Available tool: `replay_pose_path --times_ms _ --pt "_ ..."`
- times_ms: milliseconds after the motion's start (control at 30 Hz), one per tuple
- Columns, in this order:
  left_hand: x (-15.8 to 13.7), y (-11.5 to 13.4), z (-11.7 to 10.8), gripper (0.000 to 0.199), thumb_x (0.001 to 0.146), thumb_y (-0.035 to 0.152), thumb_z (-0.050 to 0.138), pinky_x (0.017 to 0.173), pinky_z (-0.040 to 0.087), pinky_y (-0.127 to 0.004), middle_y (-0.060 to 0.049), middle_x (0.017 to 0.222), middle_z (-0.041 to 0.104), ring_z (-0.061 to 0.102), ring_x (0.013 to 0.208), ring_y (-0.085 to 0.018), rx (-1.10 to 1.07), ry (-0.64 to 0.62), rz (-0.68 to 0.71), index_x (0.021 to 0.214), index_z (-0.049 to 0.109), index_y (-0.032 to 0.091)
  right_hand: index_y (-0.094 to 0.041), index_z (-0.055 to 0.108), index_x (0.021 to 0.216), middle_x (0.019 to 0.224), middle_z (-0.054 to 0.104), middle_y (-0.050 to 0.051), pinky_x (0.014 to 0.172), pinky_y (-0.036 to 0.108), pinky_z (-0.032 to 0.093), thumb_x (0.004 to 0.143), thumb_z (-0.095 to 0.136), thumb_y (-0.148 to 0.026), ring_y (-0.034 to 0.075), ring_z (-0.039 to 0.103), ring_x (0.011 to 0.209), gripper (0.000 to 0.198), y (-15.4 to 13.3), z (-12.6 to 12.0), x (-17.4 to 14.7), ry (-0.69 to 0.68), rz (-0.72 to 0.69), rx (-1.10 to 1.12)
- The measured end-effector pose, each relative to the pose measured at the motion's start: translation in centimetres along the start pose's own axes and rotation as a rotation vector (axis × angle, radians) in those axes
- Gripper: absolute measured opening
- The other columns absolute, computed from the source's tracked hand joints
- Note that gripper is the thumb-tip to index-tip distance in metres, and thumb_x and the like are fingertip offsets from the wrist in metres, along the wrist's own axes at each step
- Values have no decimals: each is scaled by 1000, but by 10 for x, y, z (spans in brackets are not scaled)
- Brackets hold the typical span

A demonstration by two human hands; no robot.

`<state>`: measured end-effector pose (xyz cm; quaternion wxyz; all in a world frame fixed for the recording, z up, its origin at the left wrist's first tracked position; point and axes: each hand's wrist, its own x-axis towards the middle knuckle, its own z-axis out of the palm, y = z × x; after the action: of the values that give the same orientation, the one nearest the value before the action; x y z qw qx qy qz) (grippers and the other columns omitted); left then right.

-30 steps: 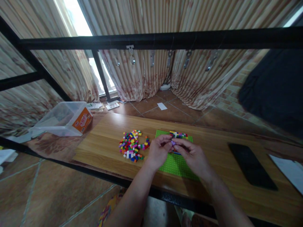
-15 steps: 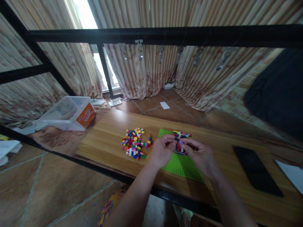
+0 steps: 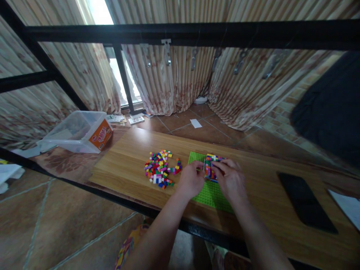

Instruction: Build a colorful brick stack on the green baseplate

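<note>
A green studded baseplate [image 3: 215, 197] lies on the wooden board, carrying a low block of multicoloured toy bricks [image 3: 208, 168] near its far edge. My left hand [image 3: 192, 180] is closed at the block's left side, fingertips bent together; whatever they pinch is too small to make out. From the right, my right hand [image 3: 232, 180] reaches over the block, thumb and fingers pinched on a small purplish toy brick at its top. Part of the block is hidden beneath this hand. A heap of loose bricks [image 3: 159, 167] lies left of the baseplate.
A clear plastic box [image 3: 75, 138] with an orange label stands at the far left. On the right of the wooden board [image 3: 120, 168] lies a black phone-like slab [image 3: 306, 202], with white paper [image 3: 347, 206] beyond it. A black metal rail [image 3: 180, 33] crosses above.
The purplish brick held between both hands above the block has come down onto it. My right hand moved left over the block; the left stayed close to its side. The view tilted slightly.
</note>
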<state>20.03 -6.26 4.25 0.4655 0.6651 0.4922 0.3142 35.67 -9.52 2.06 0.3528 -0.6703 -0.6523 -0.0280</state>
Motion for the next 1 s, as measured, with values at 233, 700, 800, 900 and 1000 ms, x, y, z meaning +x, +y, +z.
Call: replay_pose_path --times_ms 233,700,800,900,1000 --pt "-1 -1 2 27 84 11 53 90 51 -34 -10 102 75 69 95 -22 -22 -49 30 103 71 14 -22 79 99 96 72 10 82 41 47 94 52 -33 26 55 89 29 -2 4 -1 37 -45 11" --pt "-5 6 1 29 84 10 53 92 53 -35 -9 104 75 68 96 -23 11 -37 34 106 71 18 -23 77 99 93 76 10 81 43 49 91 49 -35 27 61 87 31 -7 2 -3 36 56 85" --pt "-6 6 2 40 83 7 51 97 52 -37 -10 117 70 67 102 -23 81 -9 109 117 67 19 -22 76 97 88 75 10 77 42 49 90 49 -36 27 62 82 32 -8 3 -5 45 96 89" --pt "-9 3 6 49 83 5 47 103 50 -38 -13 129 62 62 113 -24 225 -6 229 127 63 18 -20 75 101 87 74 11 76 41 50 90 48 -36 26 63 80 34 -10 3 -7 44 147 96" --pt "-12 2 9 51 85 8 46 109 46 -39 -15 137 55 55 126 -26 386 -32 332 133 59 18 -20 74 104 90 74 11 79 42 50 91 46 -34 26 64 82 34 -12 2 -8 44 164 90"
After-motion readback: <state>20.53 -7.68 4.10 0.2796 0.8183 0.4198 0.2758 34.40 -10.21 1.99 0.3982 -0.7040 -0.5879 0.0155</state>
